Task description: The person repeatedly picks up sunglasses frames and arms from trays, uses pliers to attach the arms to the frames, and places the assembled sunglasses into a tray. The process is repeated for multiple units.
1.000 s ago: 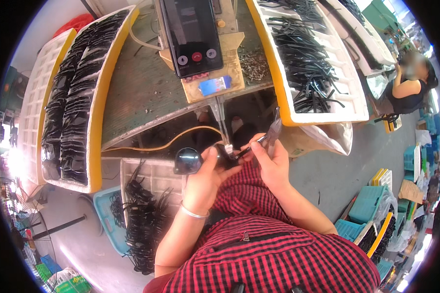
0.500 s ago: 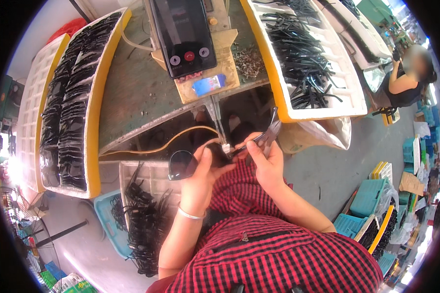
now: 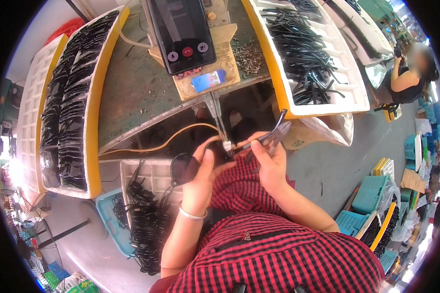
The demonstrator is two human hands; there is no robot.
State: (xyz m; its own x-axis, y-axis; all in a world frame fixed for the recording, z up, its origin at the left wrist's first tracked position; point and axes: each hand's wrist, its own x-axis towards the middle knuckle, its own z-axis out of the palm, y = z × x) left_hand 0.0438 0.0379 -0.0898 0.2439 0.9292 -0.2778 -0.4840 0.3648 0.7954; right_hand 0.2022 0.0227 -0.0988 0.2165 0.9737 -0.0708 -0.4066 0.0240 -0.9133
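Note:
My left hand (image 3: 199,178) is closed round a sunglasses front (image 3: 184,169) with dark lenses, one lens sticking out to the left of the thumb. A black temple arm (image 3: 281,126) is pinched in my right hand (image 3: 272,168), its curved end pointing up and right. Another grey-black piece beside it in the right fingers is hard to make out. Both hands meet at a small pale metal tip (image 3: 227,145) below the bench edge, where the temple's inner end sits close to the frame. The exact joint is hidden by fingers.
A phone (image 3: 185,36) stands on a wooden block (image 3: 225,63) on the bench. Foam trays hold sunglasses (image 3: 73,122) at left and black temples (image 3: 303,53) at right. Another tray of black parts (image 3: 146,219) lies below my left arm. A co-worker (image 3: 406,80) is at far right.
The temple in my right hand has shifted slightly right and down. The sunglasses front has turned a little, its outer lens moving slightly right. Both hands keep their hold.

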